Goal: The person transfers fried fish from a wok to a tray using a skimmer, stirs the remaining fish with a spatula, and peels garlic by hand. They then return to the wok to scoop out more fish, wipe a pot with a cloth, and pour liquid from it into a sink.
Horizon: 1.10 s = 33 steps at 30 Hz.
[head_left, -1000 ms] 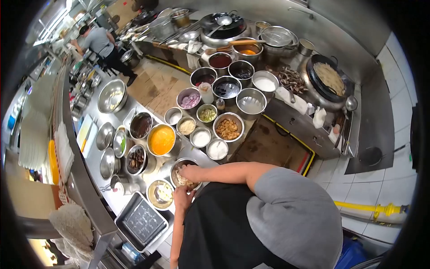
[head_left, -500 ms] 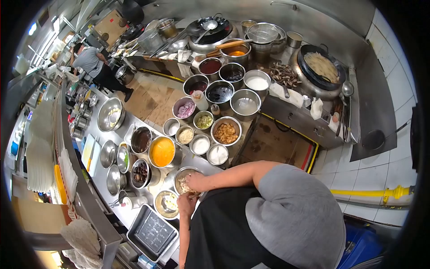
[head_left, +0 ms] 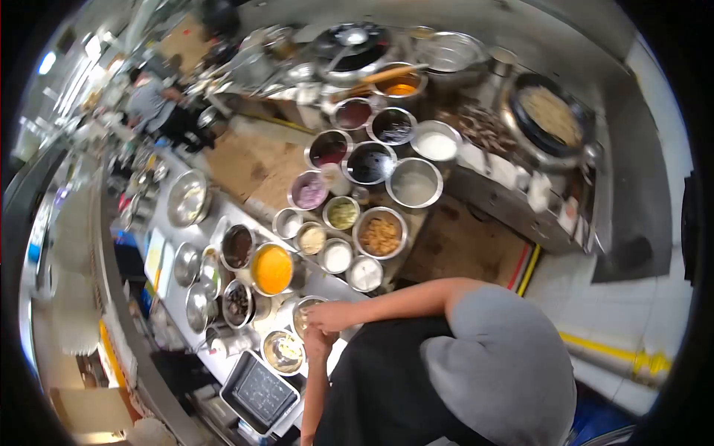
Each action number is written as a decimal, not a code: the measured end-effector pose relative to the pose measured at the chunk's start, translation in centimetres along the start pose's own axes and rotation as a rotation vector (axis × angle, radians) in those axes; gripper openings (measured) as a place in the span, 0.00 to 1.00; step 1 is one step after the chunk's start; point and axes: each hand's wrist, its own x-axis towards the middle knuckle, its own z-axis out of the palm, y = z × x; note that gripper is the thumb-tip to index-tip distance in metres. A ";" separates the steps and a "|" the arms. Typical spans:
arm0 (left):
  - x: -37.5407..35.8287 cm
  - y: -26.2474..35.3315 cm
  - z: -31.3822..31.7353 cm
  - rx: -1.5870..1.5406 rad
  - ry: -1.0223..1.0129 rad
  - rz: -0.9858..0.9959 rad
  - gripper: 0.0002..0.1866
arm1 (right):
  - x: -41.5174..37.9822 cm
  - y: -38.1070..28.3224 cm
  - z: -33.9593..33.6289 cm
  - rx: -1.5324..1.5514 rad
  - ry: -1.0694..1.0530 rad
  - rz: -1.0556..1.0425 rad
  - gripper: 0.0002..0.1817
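Note:
My right hand (head_left: 332,316) is over the edge of a steel bowl (head_left: 300,303), its fingers curled in. Just below it, my left hand (head_left: 318,342) reaches up with bent fingers, and the two hands meet. Blur and the overlap hide what is between them. Beside my left hand sits another steel bowl (head_left: 282,370) with pale yellowish pieces inside. Close by are a steel pot of orange-yellow liquid (head_left: 272,269) and a pot of dark brown pieces (head_left: 237,303).
A black rectangular tray (head_left: 259,394) lies at the counter's near end. Pots of sauces, powders and golden fried pieces (head_left: 381,236) crowd the area ahead. A wok (head_left: 550,115) stands on the range at right. Another person (head_left: 152,104) stands further down the aisle.
The view has shifted and blurred, so everything sits slightly right and lower. My right hand has risen from inside the bowl to its edge, and my left hand has come up against it.

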 end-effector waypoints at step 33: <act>9.3 30.6 7.0 -1.169 -0.590 0.034 0.11 | -65.3 12.6 0.6 -0.138 0.257 1.570 0.17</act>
